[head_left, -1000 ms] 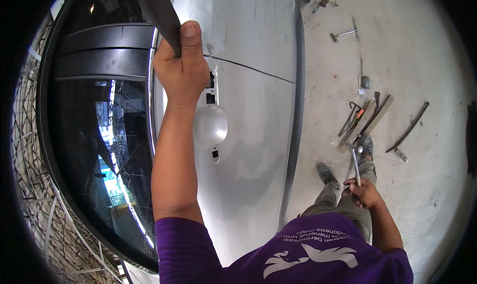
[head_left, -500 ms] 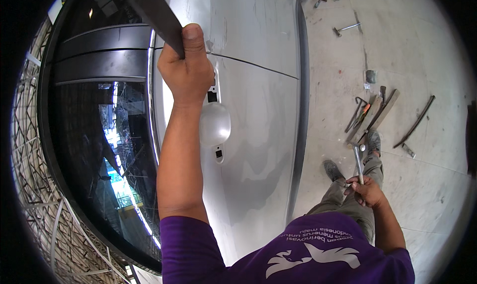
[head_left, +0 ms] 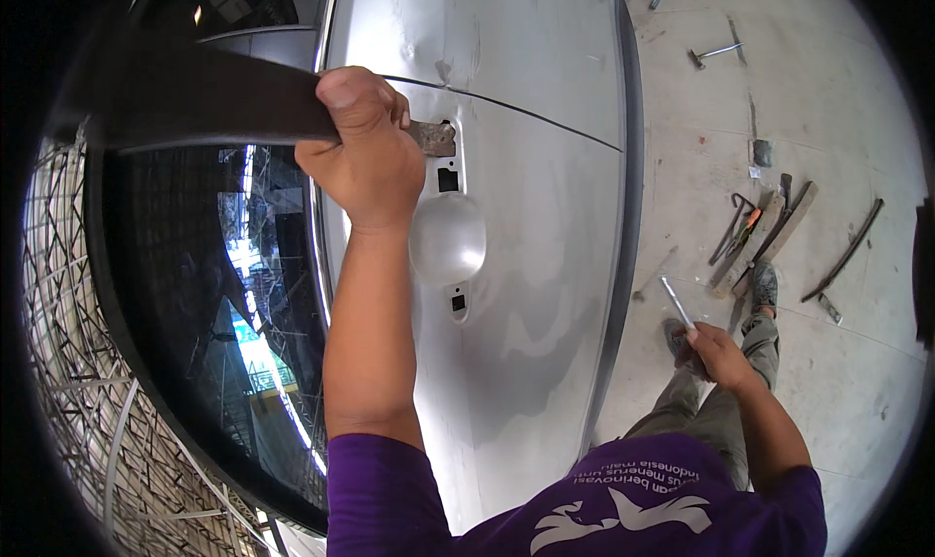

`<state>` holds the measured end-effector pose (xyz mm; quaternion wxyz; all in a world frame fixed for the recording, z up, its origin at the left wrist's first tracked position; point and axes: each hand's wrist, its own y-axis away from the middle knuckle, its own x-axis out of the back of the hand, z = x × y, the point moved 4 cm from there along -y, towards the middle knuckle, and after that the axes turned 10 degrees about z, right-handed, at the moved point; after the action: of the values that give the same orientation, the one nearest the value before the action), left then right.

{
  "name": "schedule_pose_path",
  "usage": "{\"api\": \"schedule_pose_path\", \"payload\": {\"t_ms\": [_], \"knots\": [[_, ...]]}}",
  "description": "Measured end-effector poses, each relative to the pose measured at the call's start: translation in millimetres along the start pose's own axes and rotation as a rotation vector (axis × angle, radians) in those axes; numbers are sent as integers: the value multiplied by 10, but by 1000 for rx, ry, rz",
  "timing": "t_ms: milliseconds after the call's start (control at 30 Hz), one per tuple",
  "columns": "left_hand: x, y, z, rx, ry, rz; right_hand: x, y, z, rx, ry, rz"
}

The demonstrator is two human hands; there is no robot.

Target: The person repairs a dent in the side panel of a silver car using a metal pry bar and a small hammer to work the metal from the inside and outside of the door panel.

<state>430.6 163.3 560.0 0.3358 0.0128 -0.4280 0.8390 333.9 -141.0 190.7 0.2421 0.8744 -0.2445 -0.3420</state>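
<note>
My left hand is closed around a long, flat, dark metal bar, thumb on top. The bar's wide part reaches left across the vehicle's side window. Its worn short end sticks out past my fingers, over the upper end of the door handle recess in a silver door panel. I cannot tell whether that end touches the panel. Low at the right, my right hand grips a hammer by its metal shaft. The shaft points up and left; the hammer's head does not show clearly.
On the pale floor lie a second hammer, several bars and hand tools near my foot, and a curved dark strip. A dark window borders the door on the left. The door's dark edge runs along the right.
The bar in my left hand has swung from upward to leftward, and its short end now shows by the recess. The hammer has turned in my right hand, and its head no longer shows at the top.
</note>
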Motion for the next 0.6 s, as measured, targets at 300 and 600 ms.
{"api": "schedule_pose_path", "payload": {"t_ms": [300, 600], "knots": [[142, 157, 69, -134, -43, -23, -559, -376, -221, 48, 15, -106], [-58, 185, 36, -132, -107, -33, -640, -278, 137, -60, 23, -155]]}}
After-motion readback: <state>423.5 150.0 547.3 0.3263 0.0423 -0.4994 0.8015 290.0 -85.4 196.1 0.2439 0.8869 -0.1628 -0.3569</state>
